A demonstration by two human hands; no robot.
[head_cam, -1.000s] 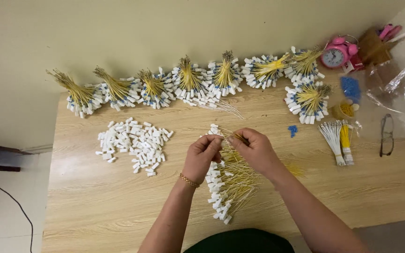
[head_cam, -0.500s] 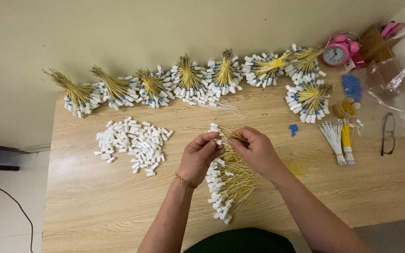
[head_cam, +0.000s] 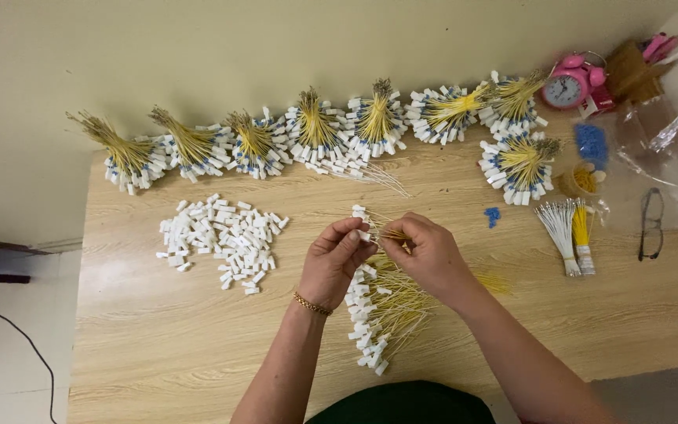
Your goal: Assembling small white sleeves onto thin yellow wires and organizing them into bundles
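A pale wooden table (head_cam: 158,345) stands against a plain cream wall, and along its far edge lies a row of bundles (head_cam: 315,133) of thin yellow strands with white and blue tags fanned at their ends. At the far right corner sit a pink alarm clock (head_cam: 566,88), a brown holder of pens, some clear plastic bags (head_cam: 668,133) and a pair of glasses (head_cam: 651,224); nearer in are a small bunch of white and yellow ties (head_cam: 568,235) and a few blue bits (head_cam: 493,216). To the left of the hands a loose heap of small white caps (head_cam: 221,239) spreads over the wood, well apart from the work. The left hand (head_cam: 335,263), with a gold bracelet at the wrist, and the right hand (head_cam: 429,255) meet above the middle of the table, fingers pinched shut: the left on a small white cap (head_cam: 364,235), the right on the end of a yellow strand (head_cam: 392,233). The two hands nearly touch, and their fingers hide just how cap and strand meet. Under and just in front of them lies a pile of capped strands (head_cam: 382,314), its long axis running roughly from the hands toward the person, the white caps lined up along the left side and the yellow strands trailing out to the right. Nothing lies between the hands and this pile.
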